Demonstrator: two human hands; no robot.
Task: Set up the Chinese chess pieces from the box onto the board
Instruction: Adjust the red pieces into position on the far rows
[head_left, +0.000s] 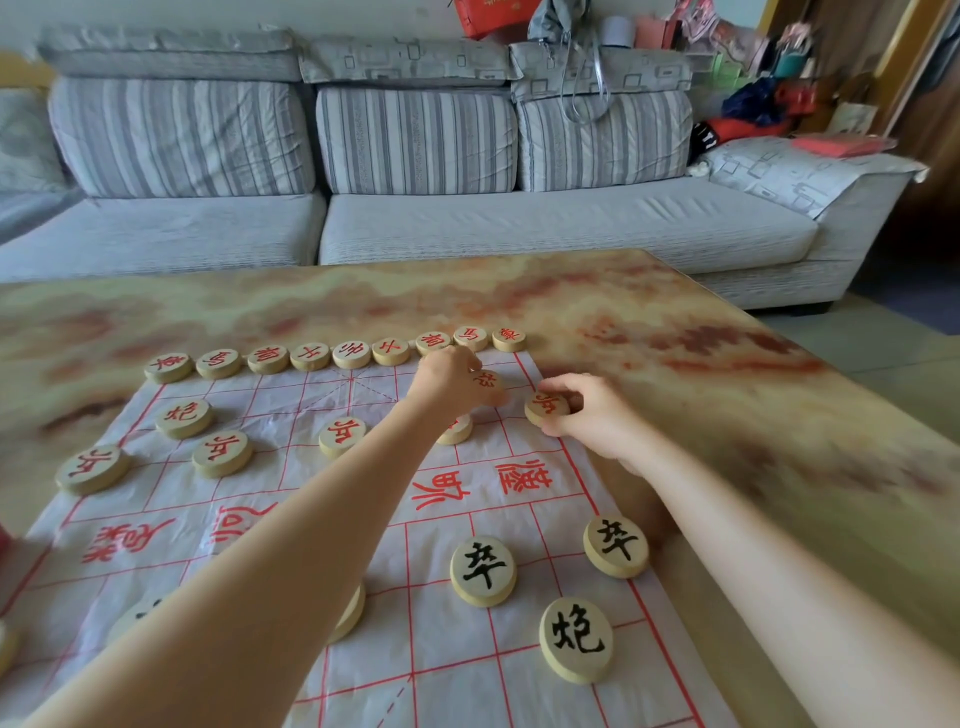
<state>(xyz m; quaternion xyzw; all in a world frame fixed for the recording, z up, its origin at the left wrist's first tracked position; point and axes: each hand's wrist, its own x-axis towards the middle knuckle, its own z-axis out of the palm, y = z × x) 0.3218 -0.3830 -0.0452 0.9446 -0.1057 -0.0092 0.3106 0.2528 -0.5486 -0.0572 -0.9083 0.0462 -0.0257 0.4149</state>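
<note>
Right hand: the right hand (592, 415) is shown pinching a red soldier piece (545, 405) by its rim. The piece is held on the board's right edge line, judged to be the outermost soldier point.
Left hand: the left hand (449, 382) is curled over a red cannon piece (487, 381), gripped by the fingertips one row further back, on what is judged to be the cannon point. Its character is partly covered.
Board: a thin paper board (519, 675) with a red grid is spread flat. Its far rank (350, 355) is filled with nine red pieces, almost edge to edge.
Near side: a black soldier (483, 570) and a black cannon (575, 639) are laid to be read from this side.
Box: none is identified in view.
Surface: the sheet is carried by a glossy desk (675, 338), marbled in cream and rust.
Room: a grey striped sofa (467, 218) is set behind, with bags and boxes (753, 98) piled at its right end.
</note>
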